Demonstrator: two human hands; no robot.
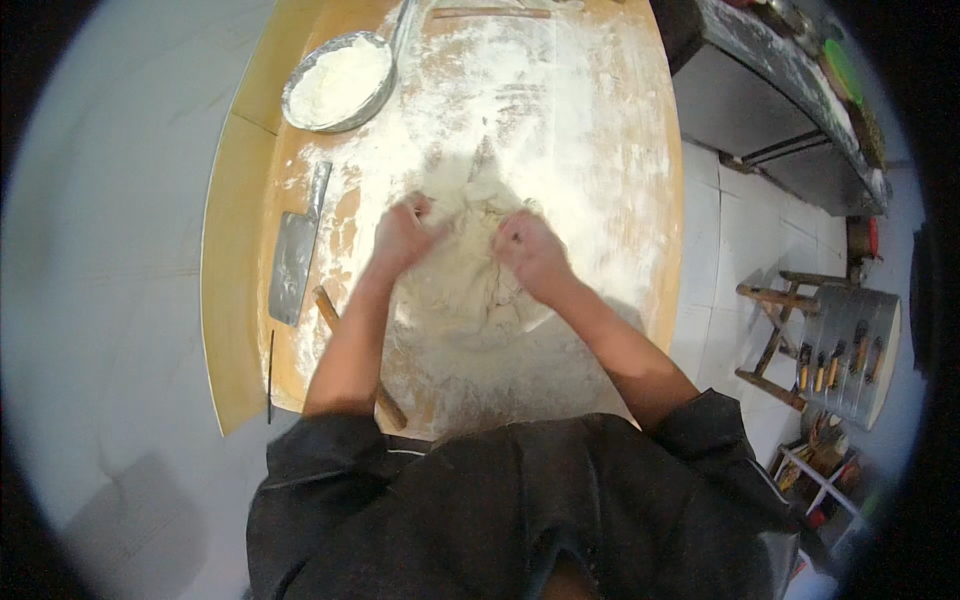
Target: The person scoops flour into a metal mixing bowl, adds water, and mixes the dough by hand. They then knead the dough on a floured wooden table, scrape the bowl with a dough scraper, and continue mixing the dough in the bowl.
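A large, pale, rough-surfaced mass of dough (465,277) lies on the floured wooden board (664,247) in front of me. At its upper left side, my left hand (405,231) is curled on the dough, blurred, with part of its fingers lost against it. My right hand (529,251) forms a fist on the upper right side, fingers closed on a ragged fold. Flour whitens the board around both hands. Beneath my left forearm passes a wooden rolling pin (328,306), its middle hidden by the arm.
Left of the dough lies a flat metal scraper (291,259) with a handle. A metal pan of flour (337,82) stands beyond it. Another wooden rod (491,13) lies at the far edge. On the right are a dark counter (772,97) and a wooden folding stand (780,319).
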